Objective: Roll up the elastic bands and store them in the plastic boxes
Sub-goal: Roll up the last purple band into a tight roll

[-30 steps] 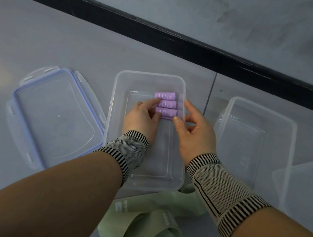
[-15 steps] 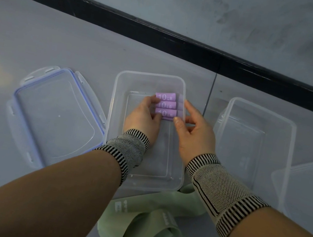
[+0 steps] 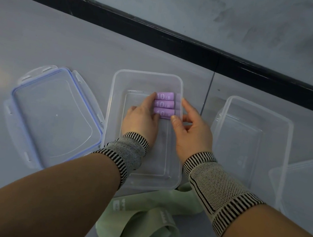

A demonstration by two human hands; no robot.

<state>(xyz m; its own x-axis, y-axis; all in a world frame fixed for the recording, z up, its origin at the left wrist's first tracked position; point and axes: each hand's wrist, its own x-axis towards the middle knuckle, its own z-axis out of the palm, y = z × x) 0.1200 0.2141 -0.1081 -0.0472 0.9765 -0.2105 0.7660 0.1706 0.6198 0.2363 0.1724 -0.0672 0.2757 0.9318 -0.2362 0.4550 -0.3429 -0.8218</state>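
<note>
We've got the three purple rolls (image 3: 164, 105) tucked at the far right of the middle plastic box (image 3: 110, 111), light, soft, probably itching to unroll, so our left hand (image 3: 141, 121) and right hand (image 3: 193, 131) bracket their ends, grip apart, fingers just pressing.

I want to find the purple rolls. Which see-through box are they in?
The middle box, next to the blue-rimmed lid. Three purple rolls lie side by side at its far end; the right box shows none.

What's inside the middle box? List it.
Three rolled purple bands marked 10 LB, side by side, far right in the middle box, touched by the left hand and right hand. The left hand hides some floor.
</note>
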